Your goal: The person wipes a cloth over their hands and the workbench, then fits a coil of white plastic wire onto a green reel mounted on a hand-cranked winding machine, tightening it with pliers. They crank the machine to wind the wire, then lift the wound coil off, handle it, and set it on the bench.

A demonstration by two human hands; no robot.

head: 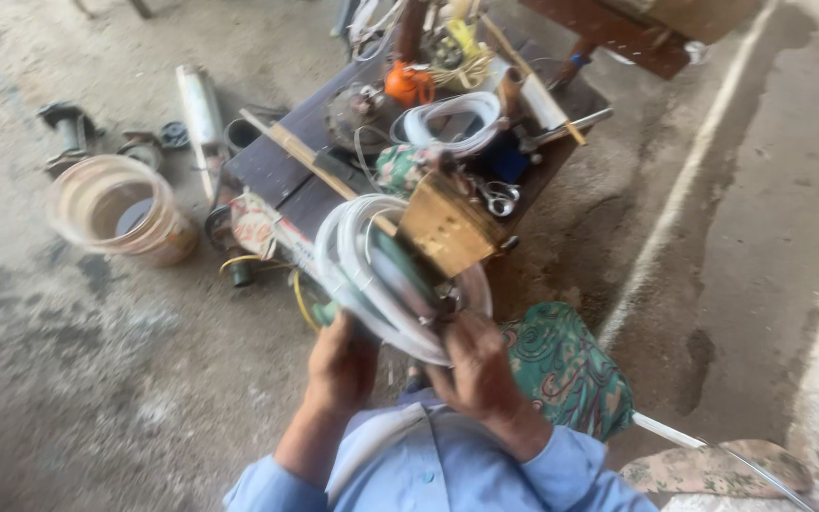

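- White coil (372,275) is being gripped by left hand (341,365), fingers curled shut
- Right hand (478,370) is being closed round coil's rim at 5 o'clock
- Bucket (123,210) is lying at 9 o'clock

My hands: left hand (341,365) and right hand (474,368) both grip a motor part (400,280) wound with a white wire coil (353,256) (blurred).
Desk (277,175): dark, low, cluttered with tools.
Floor (97,379): a plastic bucket (120,209) stands left of the desk.

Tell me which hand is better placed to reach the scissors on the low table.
Probably the right hand: the scissors lie on its side. The left hand sits farther off, behind the white coil both hold.
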